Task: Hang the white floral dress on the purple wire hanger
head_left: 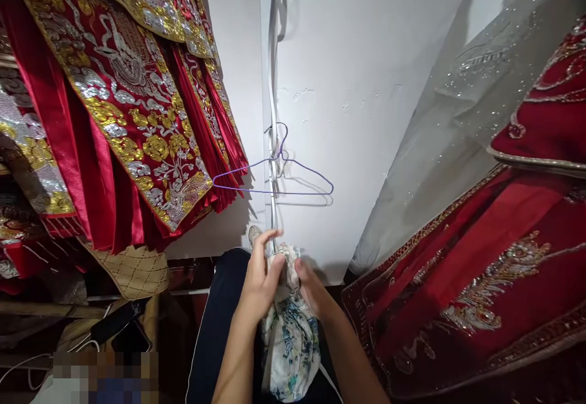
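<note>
Between my hands is a white floral garment (pixel 293 346) with blue-green flowers, bunched at the top and hanging down over my lap. My left hand (pixel 263 279) holds its gathered upper edge from the left, thumb on the fabric and index finger raised. From the other side my right hand (pixel 315 288) grips the same edge, with its thumb up and its other fingers mostly hidden. A bare purple wire hanger (pixel 297 193) hangs just beyond my hands, in front of the white wall.
Red garments with gold and silver embroidery (pixel 151 129) hang at the left. On the right are a beaded red garment (pixel 480 270) and a sheer sparkly white one (pixel 458 99). A wooden stool (pixel 151 324) carries a dark phone-like object (pixel 131 337) and white cables.
</note>
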The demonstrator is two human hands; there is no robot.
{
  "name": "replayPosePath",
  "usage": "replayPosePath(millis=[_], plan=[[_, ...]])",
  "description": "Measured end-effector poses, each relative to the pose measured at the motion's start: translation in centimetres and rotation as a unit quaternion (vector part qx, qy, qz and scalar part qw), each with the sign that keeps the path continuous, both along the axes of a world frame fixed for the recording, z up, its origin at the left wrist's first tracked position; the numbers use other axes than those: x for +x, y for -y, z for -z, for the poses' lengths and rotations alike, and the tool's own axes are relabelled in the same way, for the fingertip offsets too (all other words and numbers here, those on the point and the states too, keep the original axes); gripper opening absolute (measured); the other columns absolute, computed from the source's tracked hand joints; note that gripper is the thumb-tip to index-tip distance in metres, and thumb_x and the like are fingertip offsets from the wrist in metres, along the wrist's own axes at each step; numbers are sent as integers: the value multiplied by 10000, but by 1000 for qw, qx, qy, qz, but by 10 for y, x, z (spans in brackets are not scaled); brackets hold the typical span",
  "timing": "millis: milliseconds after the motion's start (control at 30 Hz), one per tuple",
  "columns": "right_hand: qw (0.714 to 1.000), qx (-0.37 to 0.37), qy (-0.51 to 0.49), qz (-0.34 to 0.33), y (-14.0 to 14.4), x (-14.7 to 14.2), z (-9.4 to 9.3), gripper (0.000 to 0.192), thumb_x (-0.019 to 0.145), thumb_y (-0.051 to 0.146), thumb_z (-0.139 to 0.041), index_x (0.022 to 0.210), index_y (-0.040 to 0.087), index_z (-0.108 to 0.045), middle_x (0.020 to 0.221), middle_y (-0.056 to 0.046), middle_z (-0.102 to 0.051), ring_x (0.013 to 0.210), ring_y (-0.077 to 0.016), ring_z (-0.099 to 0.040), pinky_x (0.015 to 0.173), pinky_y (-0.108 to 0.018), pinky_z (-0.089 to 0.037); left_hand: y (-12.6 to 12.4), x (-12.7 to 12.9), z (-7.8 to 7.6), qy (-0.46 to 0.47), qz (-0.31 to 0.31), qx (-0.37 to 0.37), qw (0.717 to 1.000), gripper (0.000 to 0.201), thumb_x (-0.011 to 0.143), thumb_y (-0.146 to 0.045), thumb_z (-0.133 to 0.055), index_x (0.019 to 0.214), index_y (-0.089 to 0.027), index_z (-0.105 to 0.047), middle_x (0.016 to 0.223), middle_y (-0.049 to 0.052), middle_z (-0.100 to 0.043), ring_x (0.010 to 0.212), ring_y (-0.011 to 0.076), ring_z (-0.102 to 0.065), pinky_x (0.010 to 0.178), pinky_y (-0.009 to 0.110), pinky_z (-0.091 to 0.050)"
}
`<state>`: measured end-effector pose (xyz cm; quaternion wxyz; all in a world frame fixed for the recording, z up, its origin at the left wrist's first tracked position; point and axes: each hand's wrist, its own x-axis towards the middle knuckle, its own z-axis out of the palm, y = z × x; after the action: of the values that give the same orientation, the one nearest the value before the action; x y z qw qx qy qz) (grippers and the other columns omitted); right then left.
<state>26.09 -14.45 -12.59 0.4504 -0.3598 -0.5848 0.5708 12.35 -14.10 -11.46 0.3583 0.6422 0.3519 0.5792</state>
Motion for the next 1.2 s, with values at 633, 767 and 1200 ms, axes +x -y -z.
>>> replayPosePath(millis=[633, 767, 1200], plan=[[945, 229, 186, 139, -178, 42, -28, 281, 753, 217, -570, 960, 184, -757, 932, -59, -756, 909, -243, -676, 858, -355, -514, -90, -117, -48, -658, -39, -55, 750, 380, 916, -527, -493, 757, -211, -633, 802, 105, -704, 739, 263, -669, 617, 303, -378], [928, 262, 205, 167, -149, 83, -31, 261, 726, 176, -583, 914, 194, -763, 882, -41, -755, 844, -233, -677, 755, -308, -495, -86, -141, -57, -681, -43, -93, 726, 299, 878, -466, -558, 813, -203, -685, 885, 131, -726, 820, 290, -689, 687, 335, -448], [913, 272, 230, 199, -92, 92, -59, 280, 717, 127, -542, 912, 180, -736, 828, -26, -755, 779, -219, -677, 662, -278, -459, -138, -112, -90, -584, -123, -33, 802, 231, 837, -341, -537, 656, -199, -554, 770, 92, -638, 747, 249, -629, 714, 343, -485]])
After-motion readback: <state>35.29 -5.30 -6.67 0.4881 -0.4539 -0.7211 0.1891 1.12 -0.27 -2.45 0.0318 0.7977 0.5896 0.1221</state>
